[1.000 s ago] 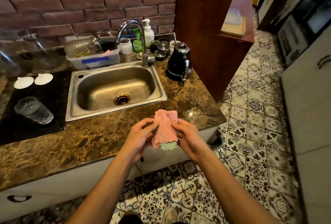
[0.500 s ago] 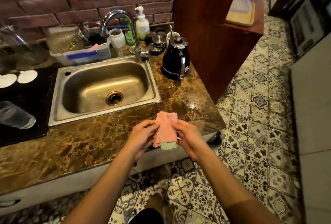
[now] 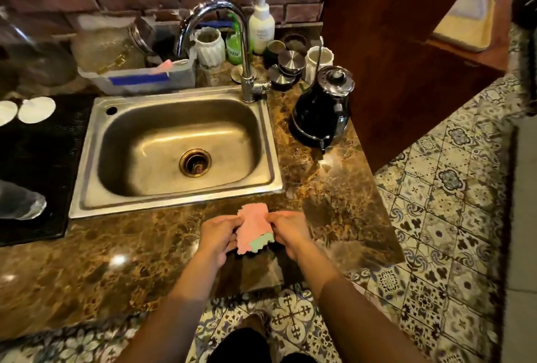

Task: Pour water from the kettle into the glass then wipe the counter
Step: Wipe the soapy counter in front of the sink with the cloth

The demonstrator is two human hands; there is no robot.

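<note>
A pink cloth with a pale green corner is bunched between my left hand and my right hand; both grip it just above the front strip of the brown marble counter. The black kettle stands upright on the counter to the right of the sink, far from both hands. The glass sits at the left frame edge on a black mat, only partly in view.
A steel sink with a tall tap fills the middle. Behind it stand a plastic bin, soap bottles, cups and lids. A wooden cabinet rises right of the kettle. Patterned floor tiles lie to the right.
The camera has moved closer and shifted right, so the glass has slid to the left edge. My hands, still holding the cloth, have come forward over the counter's front strip.
</note>
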